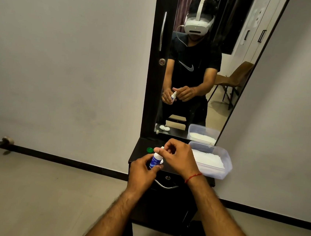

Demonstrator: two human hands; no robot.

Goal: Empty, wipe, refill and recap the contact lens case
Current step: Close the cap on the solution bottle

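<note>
Bottle [155,160] of lens solution sits upright in your left hand [142,169], fingers wrapped round its lower body, just above the desk [137,155]. Your right hand [178,157] pinches the white nozzle/cap at the top w/ thumb and forefinger; can't tell if it's twisting on or off. Green cap [149,150] lies on the desk just beyond your left hand, apart from the bottle. Clear tub [221,159] of white tissues sits right of your right hand, close by.

Lens case itself: mostly hidden behind your hands; only a white sliver shows beside the bottle, and the mirror reflection [164,127] shows a small white twin-well case on the desk, approx under your hands. Its lids' state can't be read.

Handling, as a guess: bottle is light, soft-walled plastic, so squeeze mid-body gently or it'll spurt. Probably slick if wet, so keep the wrap low and firm. Case is tiny, light, rigid, and will skate on the glossy desk; pin it by the bridge btwn the wells w/ one hand before refilling. Caps are small and easy to fumble, so grip by the ribbed rim.
</note>
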